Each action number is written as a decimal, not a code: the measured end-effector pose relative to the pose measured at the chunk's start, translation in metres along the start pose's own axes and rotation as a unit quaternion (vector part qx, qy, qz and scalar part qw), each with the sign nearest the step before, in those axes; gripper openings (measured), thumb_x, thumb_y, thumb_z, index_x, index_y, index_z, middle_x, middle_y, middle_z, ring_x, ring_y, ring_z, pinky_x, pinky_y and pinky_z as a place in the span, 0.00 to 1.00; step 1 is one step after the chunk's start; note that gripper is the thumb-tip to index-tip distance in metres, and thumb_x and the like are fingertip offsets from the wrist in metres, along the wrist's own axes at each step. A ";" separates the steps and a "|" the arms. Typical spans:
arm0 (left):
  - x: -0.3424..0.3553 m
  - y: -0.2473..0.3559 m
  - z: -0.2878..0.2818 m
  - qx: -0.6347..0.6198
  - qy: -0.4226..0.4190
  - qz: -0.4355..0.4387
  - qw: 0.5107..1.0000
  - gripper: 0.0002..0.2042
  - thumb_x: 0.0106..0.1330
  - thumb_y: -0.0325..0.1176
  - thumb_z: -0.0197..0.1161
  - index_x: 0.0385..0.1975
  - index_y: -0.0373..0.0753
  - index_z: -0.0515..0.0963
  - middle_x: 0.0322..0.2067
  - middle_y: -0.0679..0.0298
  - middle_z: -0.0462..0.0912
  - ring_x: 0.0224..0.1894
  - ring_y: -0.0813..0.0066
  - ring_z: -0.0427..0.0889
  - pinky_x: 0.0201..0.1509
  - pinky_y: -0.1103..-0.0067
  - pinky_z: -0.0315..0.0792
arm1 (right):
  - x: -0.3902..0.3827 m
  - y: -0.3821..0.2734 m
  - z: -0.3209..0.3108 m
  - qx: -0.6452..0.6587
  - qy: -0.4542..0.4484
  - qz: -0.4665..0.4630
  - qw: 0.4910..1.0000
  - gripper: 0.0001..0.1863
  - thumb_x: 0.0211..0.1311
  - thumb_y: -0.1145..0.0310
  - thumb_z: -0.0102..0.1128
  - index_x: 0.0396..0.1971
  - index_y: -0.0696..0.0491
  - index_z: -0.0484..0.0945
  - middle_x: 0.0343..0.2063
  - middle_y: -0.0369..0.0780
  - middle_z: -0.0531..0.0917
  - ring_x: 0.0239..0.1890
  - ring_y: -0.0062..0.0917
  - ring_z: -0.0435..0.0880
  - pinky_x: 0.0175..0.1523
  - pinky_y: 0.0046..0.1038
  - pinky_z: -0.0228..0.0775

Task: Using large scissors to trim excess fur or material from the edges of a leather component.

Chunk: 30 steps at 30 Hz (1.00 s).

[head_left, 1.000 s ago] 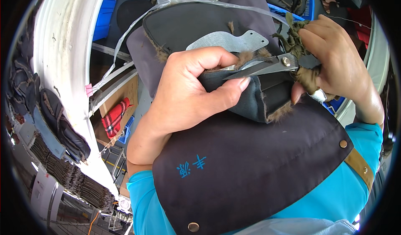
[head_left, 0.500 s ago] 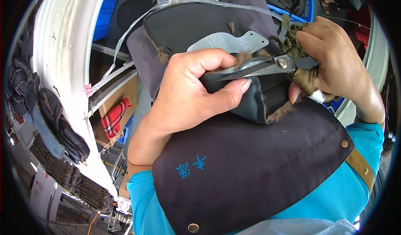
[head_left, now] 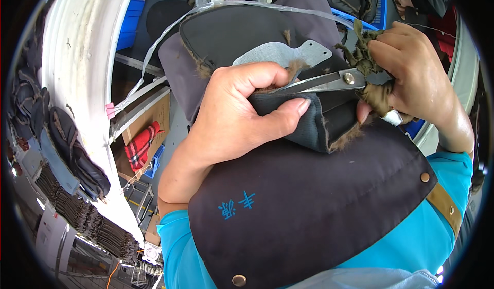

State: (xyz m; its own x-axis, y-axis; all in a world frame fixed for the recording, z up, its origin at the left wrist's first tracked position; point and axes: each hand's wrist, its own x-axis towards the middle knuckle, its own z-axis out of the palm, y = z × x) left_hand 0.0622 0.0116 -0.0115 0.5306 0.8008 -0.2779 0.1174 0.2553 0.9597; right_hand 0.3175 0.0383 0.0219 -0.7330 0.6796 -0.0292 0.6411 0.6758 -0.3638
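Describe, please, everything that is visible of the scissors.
The scissors have grey, metal-looking blades joined by a round pivot; olive cloth wraps the handles. The right hand grips them, blades pointing left and slightly downward in the picture, their tips hidden by the dark, fur-edged piece. How far they open is unclear.

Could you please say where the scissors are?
The scissors are right of centre in the head view, in the right hand, blades toward the left hand.

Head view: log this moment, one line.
left hand: holds dark fur-edged piece; right hand: grips cloth-wrapped scissors; blades: at piece's edge; grey sheet: beyond left hand
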 end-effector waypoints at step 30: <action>-0.001 -0.004 -0.009 -0.192 0.048 0.078 0.977 0.06 0.57 0.26 0.60 0.32 0.34 0.72 0.25 0.72 0.74 0.26 0.91 0.67 0.30 0.90 0.61 | 0.012 0.025 0.063 0.713 0.119 0.247 0.646 0.29 0.64 0.43 0.38 0.22 0.55 0.70 0.08 0.29 0.61 0.10 0.11 0.57 0.16 0.14 0.49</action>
State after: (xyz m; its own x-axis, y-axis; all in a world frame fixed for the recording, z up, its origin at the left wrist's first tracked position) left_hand 0.0538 0.0152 -0.0153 0.4342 0.8884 -0.1489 -0.2919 0.2952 0.9098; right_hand 0.3107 0.0454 -0.0465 -0.3558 0.8508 -0.3868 -0.2012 -0.4739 -0.8573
